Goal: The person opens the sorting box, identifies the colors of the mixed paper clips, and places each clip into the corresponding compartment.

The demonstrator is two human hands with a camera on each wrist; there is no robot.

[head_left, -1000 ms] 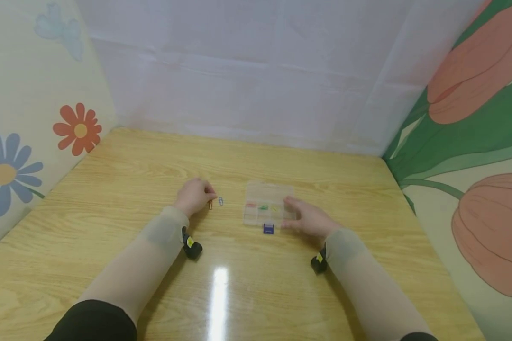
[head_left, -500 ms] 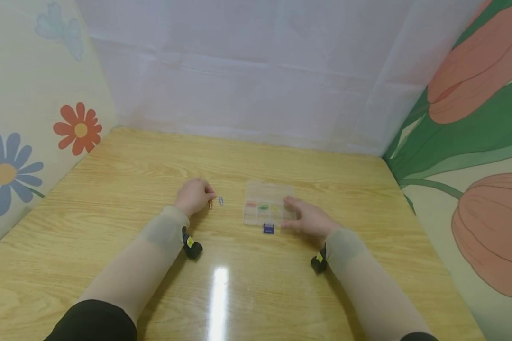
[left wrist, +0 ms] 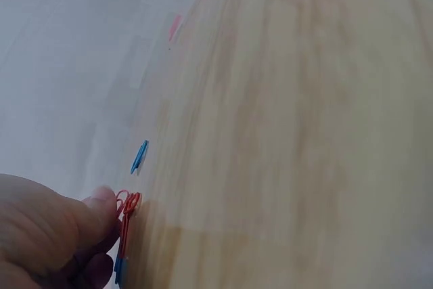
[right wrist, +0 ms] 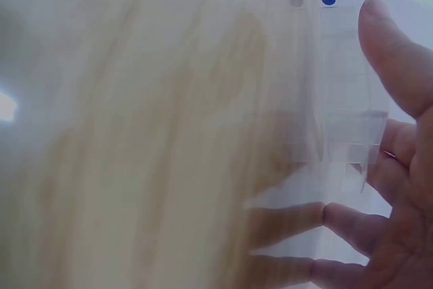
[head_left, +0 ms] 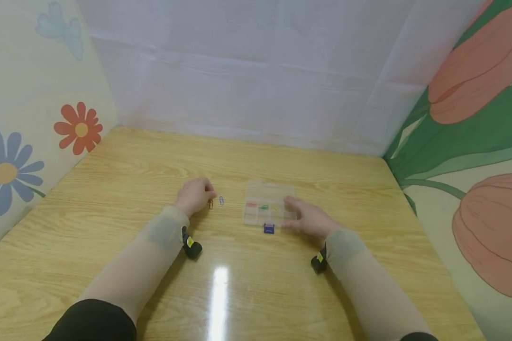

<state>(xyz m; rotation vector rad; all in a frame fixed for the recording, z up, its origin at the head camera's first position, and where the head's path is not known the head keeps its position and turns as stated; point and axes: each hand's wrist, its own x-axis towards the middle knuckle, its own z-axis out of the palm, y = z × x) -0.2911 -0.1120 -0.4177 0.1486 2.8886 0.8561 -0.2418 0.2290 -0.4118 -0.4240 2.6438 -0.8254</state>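
Observation:
At the left of the box my left hand (head_left: pixel 195 195) pinches a red paper clip (left wrist: pixel 122 201) between thumb and fingertips. More red clips (head_left: pixel 211 204) lie close under those fingers, and a blue-ended one (left wrist: pixel 120 269) shows beside them. A single blue paper clip (head_left: pixel 221 201) lies on the table just to the right. My right hand (head_left: pixel 311 218) rests spread at the right end of a clear divided plastic box (head_left: pixel 266 189), thumb and fingers apart around its corner. Red (head_left: pixel 251 205), green (head_left: pixel 263 207) and yellow clips (head_left: pixel 275 208) sit in separate compartments.
A blue latch (head_left: pixel 269 228) sticks out at the box's front edge. The wooden table (head_left: pixel 256 293) runs back to a white cloth wall (head_left: pixel 256 85), with flower-printed panels on both sides. Each wrist carries a small black camera (head_left: pixel 192 247).
The left fingers shift slightly at the red clips, and more of the clips shows below them. My right hand and the box stay where they are.

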